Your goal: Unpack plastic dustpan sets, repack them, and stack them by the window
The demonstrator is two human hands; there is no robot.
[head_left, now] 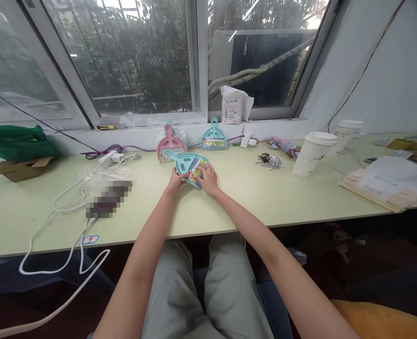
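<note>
A light-blue toy-sized dustpan [183, 162] with a brush and a colourful label is held just above the table, tilted, its handle pointing to the upper left. My left hand [175, 181] grips its lower left edge, thumb on the front. Over the right side lies my right hand [208, 179], its fingers bent on the label and rim. Behind it a pink dustpan with brush [171, 142] leans against the wall under the window. Farther right another light-blue dustpan [214, 136] with a label stands against the same wall.
White cables [58, 207] run over the table's left front edge. Keys [270, 161], paper cups [314, 153] and a paper bag [385, 181] lie or stand to the right. At the far left is a green bag [18, 143] on a cardboard box [20, 168].
</note>
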